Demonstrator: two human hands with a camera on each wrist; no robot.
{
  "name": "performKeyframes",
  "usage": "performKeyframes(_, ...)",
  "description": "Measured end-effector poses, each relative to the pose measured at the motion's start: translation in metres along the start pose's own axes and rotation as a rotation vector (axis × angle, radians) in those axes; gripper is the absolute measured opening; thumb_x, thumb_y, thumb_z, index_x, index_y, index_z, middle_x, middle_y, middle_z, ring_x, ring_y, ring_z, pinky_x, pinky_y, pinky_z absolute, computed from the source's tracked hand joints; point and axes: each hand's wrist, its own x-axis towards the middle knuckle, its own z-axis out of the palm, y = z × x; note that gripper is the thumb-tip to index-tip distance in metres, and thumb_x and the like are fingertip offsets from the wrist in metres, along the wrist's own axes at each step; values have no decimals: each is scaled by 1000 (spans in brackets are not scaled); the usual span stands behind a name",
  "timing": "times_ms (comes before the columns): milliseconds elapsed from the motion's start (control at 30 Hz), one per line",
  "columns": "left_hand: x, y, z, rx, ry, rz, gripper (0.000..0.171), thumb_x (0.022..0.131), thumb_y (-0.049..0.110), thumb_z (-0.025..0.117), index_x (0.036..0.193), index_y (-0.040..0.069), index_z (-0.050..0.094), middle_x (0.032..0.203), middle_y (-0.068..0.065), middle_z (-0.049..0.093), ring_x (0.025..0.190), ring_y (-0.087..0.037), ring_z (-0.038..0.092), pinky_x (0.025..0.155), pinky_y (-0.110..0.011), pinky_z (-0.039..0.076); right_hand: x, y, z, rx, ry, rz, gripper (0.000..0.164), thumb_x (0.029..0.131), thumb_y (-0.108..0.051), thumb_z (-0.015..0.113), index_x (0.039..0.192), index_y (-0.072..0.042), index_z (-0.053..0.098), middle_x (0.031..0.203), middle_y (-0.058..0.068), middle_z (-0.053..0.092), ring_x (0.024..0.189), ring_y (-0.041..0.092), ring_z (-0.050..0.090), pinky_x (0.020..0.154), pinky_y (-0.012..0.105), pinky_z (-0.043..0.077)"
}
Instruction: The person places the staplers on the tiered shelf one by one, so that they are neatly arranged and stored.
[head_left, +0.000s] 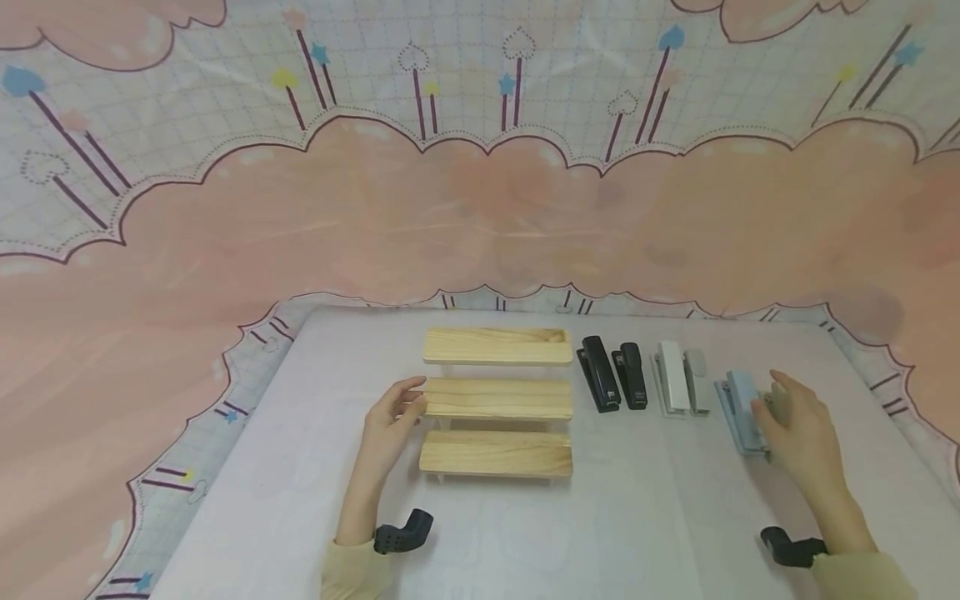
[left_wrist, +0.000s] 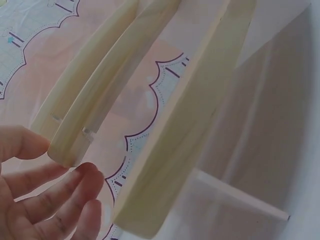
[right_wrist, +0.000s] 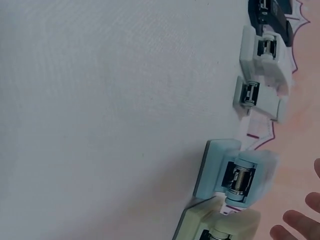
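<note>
A three-tier wooden stand [head_left: 498,398] with pale boards is on the white table. My left hand [head_left: 390,417] pinches the left end of its middle board; in the left wrist view the thumb [left_wrist: 25,142] lies along one side of a board [left_wrist: 95,102] and the fingers curl at the other. Over at the right, my right hand [head_left: 810,433] hovers round a light green stapler [head_left: 781,405], beside a light blue stapler [head_left: 742,412]. The right wrist view has its fingers [right_wrist: 300,220] spread apart near the green stapler [right_wrist: 215,222], the thumb hidden.
Between the stand and the blue stapler, two black staplers [head_left: 598,375], a white stapler [head_left: 672,379] and a grey-white stapler [head_left: 697,383] stand in a row. A patterned pink cloth [head_left: 480,225] rises behind the table [head_left: 637,533].
</note>
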Motion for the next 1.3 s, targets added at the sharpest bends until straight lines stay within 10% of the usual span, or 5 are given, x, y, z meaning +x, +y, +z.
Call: performKeyframes(1300, 1, 4, 0, -152, -57, -144, 40, 92, 7, 57, 131, 13, 56, 119, -17, 63, 84, -8, 63, 77, -24, 48, 2, 39, -1, -35, -125, 250, 65, 96, -22, 50, 146, 7, 22, 127, 45, 44, 109, 59, 50, 78, 63, 43)
